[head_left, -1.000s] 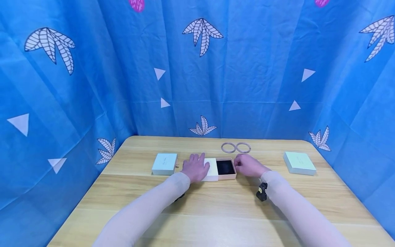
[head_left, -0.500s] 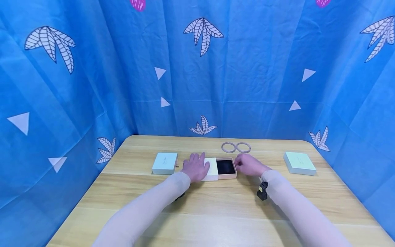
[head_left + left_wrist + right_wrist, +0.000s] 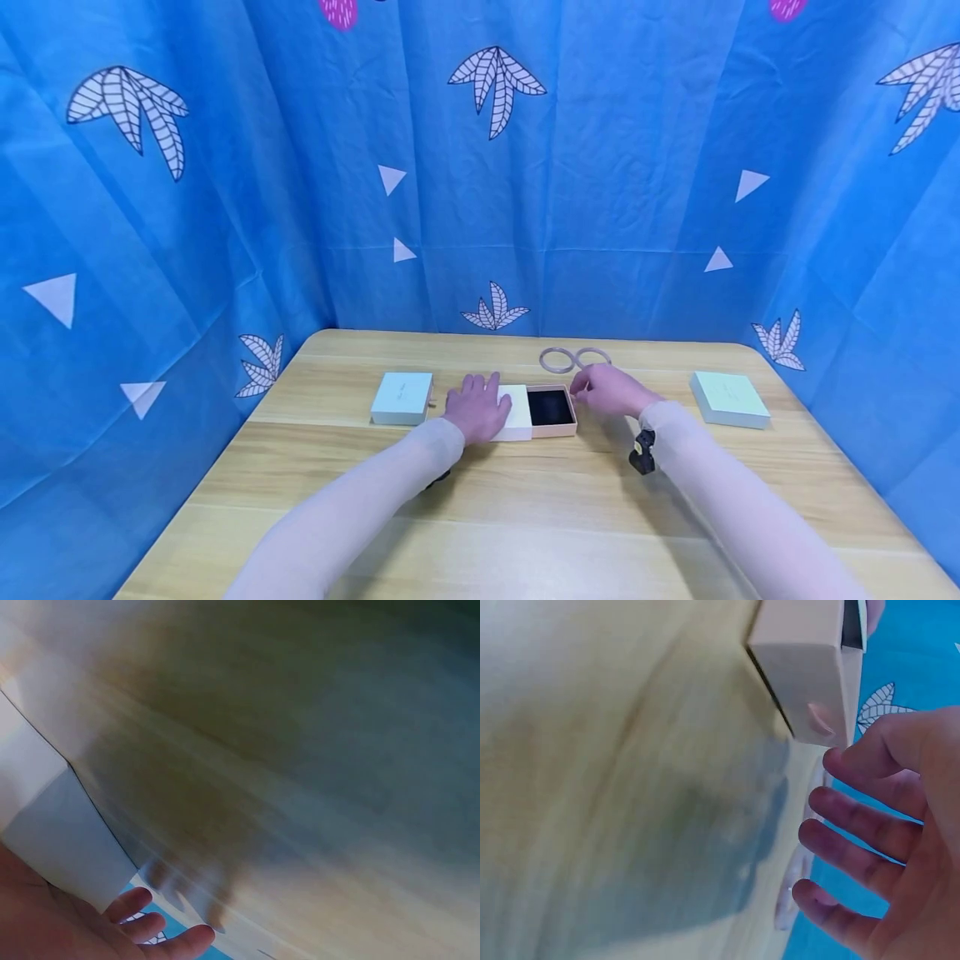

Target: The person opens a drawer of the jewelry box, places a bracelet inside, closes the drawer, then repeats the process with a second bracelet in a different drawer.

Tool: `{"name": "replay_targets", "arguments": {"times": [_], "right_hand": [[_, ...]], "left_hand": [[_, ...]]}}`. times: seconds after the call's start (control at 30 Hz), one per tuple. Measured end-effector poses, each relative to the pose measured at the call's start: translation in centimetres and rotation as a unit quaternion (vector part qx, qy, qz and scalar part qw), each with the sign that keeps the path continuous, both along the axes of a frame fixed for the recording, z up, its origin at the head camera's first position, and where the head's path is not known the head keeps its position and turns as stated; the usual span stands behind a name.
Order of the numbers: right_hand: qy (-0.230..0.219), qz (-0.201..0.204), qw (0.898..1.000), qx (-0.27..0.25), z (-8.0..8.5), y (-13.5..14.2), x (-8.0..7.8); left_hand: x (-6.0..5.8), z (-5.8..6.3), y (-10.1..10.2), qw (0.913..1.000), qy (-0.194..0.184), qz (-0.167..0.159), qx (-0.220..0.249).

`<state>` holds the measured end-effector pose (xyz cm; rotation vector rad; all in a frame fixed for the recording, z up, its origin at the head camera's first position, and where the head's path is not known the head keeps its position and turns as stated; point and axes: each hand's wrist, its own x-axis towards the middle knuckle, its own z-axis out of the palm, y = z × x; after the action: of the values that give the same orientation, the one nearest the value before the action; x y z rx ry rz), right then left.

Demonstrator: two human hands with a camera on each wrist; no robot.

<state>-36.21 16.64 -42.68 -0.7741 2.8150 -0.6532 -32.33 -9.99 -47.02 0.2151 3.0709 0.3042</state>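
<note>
A slide-out gift box lies in the middle of the table, its pink tray (image 3: pixel 554 432) drawn partway out to the right of the white sleeve (image 3: pixel 517 412). Black lining (image 3: pixel 550 407) shows inside the tray. My left hand (image 3: pixel 474 410) rests on top of the sleeve with fingers spread straight. Just off the tray's right end is my right hand (image 3: pixel 611 390). Its fingers are loosely bent and hold nothing, and in the right wrist view the fingertips (image 3: pixel 821 801) stand apart from the small pink ribbon tab (image 3: pixel 820 720) on the tray's end.
Two pale bangles, a left one (image 3: pixel 542 360) and a right one (image 3: pixel 594 349), lie side by side behind the box. A light blue box (image 3: pixel 402 398) with a small tab stands at left, a pale green box (image 3: pixel 730 398) at right. Blue curtain (image 3: pixel 615 167) encloses the table.
My right hand has let go at the tray's end and risen slightly, now partly covering the right bangle. My left hand and the box stay put.
</note>
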Motion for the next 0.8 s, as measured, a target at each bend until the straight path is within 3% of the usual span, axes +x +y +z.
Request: {"name": "replay_targets", "arguments": {"times": [0.27,0.57,0.8], "right_hand": [[0.041,0.016,0.999,0.027,1.1,-0.6,-1.7],[0.011,0.017,0.999,0.027,2.0,-1.8,-3.3],[-0.008,0.001,0.998,0.057,2.2,-2.6,-4.6]], "left_hand": [[0.2,0.4,-0.1,1.0000,-0.001,-0.001,-0.004],[0.5,0.5,-0.3,1.0000,-0.002,-0.002,-0.004],[0.4,0.4,-0.1,1.0000,0.000,0.000,-0.008]]}}
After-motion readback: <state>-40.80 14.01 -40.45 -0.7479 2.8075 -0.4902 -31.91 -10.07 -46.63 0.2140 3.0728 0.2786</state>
